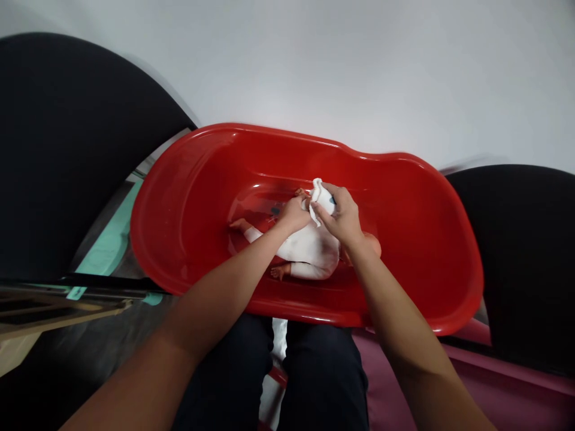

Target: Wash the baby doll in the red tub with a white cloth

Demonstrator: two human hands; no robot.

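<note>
Taking the red tub (417, 233) as our dial, with twelve at the far rim, we note a doll (321, 248) lying inside near the centre, in a white suit (296, 244). Its head lies toward three o'clock, partly hidden by our right wrist; one bare foot points to nine, and the nearer arm bends so that its small hand rests toward eight. Our left hand (294, 215) is narrow, closed at the doll's farther arm, whose fingers show just past ours toward one o'clock; our own fingertips are mostly hidden. Our right hand (345, 218), to the right of the left one, pinches a bunched white cloth (320, 200) between thumb and fingers. We cannot tell whether this cloth is joined to the suit. A bluish patch shows on it, by the fingers. Outside the tub we record one black rounded panel (67, 149) at ten o'clock, another at three to four, a green piece (110, 233) at nine, pink material (404, 383) at five, and our dark-trousered legs (323, 371) at six.
</note>
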